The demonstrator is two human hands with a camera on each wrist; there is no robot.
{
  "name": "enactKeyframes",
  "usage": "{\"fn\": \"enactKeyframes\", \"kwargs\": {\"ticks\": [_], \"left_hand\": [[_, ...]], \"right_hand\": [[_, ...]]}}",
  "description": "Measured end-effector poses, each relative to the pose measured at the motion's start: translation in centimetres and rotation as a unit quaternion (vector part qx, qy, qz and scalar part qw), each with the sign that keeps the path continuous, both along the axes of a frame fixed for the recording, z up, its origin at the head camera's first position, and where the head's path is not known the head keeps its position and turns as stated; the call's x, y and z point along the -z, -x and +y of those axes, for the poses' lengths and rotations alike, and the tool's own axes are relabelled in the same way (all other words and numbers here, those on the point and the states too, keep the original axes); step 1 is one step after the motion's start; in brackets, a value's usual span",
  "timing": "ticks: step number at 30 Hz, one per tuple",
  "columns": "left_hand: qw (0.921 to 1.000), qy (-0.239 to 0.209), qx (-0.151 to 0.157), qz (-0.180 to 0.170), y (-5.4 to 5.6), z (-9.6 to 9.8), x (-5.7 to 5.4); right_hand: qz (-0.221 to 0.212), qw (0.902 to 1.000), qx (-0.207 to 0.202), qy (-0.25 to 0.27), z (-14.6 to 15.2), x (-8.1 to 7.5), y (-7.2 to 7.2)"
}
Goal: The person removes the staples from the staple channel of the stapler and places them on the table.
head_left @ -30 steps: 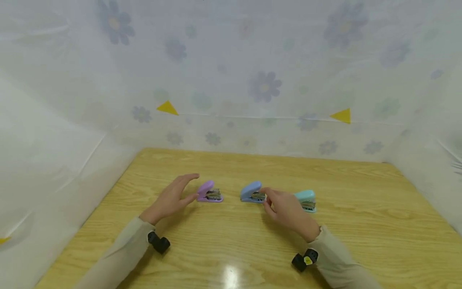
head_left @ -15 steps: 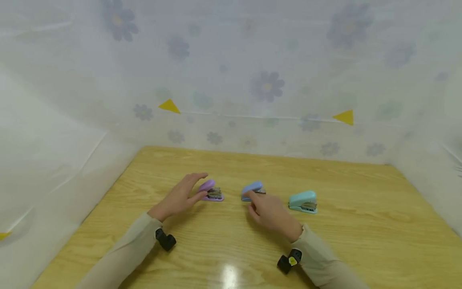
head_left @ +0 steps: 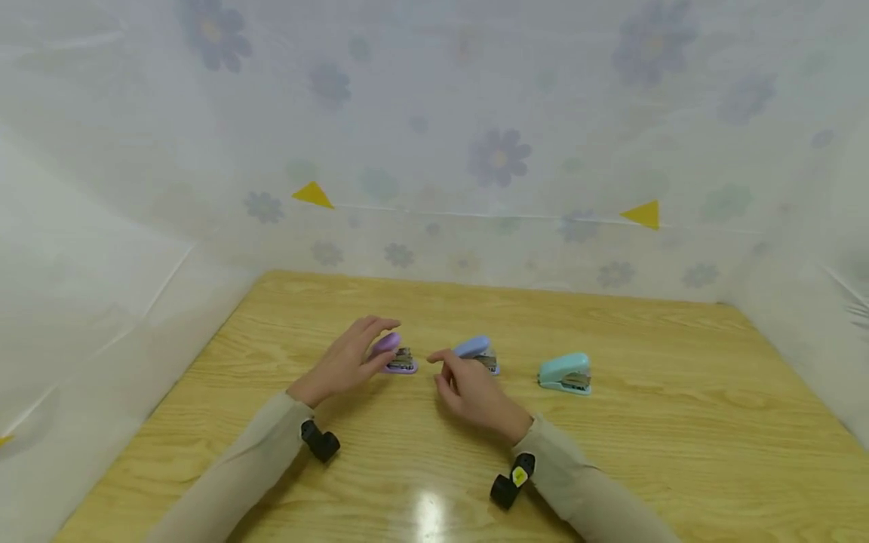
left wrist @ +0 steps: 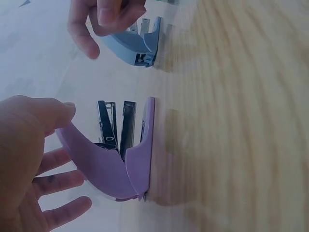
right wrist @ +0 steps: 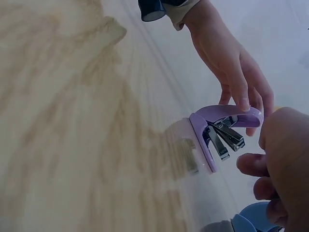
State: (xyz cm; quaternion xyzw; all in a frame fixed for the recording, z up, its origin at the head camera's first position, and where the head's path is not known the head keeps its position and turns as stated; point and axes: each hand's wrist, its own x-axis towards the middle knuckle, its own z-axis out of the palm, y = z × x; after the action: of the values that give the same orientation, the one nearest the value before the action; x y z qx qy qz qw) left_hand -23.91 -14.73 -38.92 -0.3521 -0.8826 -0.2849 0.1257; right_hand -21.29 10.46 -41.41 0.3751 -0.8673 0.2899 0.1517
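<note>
A purple stapler stands on the table with its upper arm raised. My left hand is spread around its rear, thumb on the near side and fairly straight fingers beyond. In the left wrist view the thumb tip lies at the top of the purple stapler; whether it presses is unclear. Loosely bent and holding nothing, my right hand hovers in front of the blue stapler, hiding part of it. Its fingertips point toward the purple stapler in the right wrist view, apart from it.
A mint-green stapler stands to the right of the blue one. All rest on a wooden table. Behind it hangs a flowered white sheet with two yellow triangles. Each wrist carries a small black camera.
My right hand has moved left, from between the blue and mint-green staplers to past the front of the blue one. The left hand has slid slightly right, further around the purple stapler.
</note>
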Motion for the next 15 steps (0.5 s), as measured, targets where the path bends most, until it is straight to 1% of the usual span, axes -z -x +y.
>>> {"fn": "enactKeyframes", "kwargs": {"ticks": [3,6,13,15], "left_hand": [[1.0,-0.002,0.006,-0.005,0.2,0.2,-0.2],[0.9999,0.0,0.006,-0.01,0.3,0.2,-0.5],[0.9999,0.005,0.012,-0.001,0.7,0.3,-0.9],[0.9999,0.005,0.012,-0.002,0.7,0.3,-1.0]], "right_hand": [[0.002,0.9998,-0.007,0.02,-0.4,0.5,0.4],[-0.008,0.9995,-0.008,0.031,-1.2,0.9,0.7],[0.002,0.999,0.033,0.031,-2.5,1.5,1.5],[-0.002,0.9987,0.04,0.031,-2.8,1.6,1.7]]}}
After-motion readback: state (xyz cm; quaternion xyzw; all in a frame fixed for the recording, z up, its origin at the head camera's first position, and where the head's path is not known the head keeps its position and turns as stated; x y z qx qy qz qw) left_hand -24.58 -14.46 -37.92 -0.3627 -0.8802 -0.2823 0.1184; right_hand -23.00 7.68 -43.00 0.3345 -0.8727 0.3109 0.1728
